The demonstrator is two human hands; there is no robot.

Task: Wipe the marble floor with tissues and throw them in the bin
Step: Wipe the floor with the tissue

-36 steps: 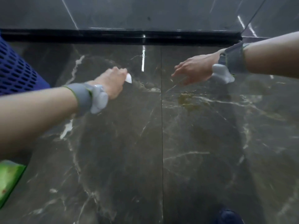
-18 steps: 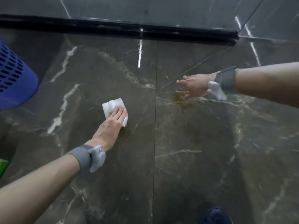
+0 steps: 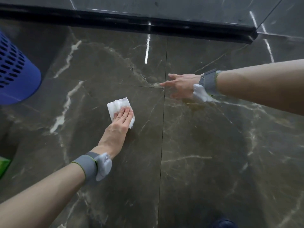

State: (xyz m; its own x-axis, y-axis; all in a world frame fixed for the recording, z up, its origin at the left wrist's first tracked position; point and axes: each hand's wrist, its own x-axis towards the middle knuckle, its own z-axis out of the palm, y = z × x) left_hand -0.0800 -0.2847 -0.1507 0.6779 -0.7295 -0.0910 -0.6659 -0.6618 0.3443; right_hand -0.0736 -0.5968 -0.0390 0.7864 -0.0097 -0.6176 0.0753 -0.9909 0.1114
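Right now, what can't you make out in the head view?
- Blue bin: cut off by the left edge; opening and contents unseen.
- Tissue: near part covered by the left hand; underside unseen.
- Yellowish stain: partly behind the right hand and wrist band.
- Green object: cut by left edge, unidentifiable.
- Dark blue shape: cut off by the bottom edge.

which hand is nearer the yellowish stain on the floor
Right. The right hand hovers at the upper edge of the yellowish stain; the left hand presses the tissue across the tile seam.
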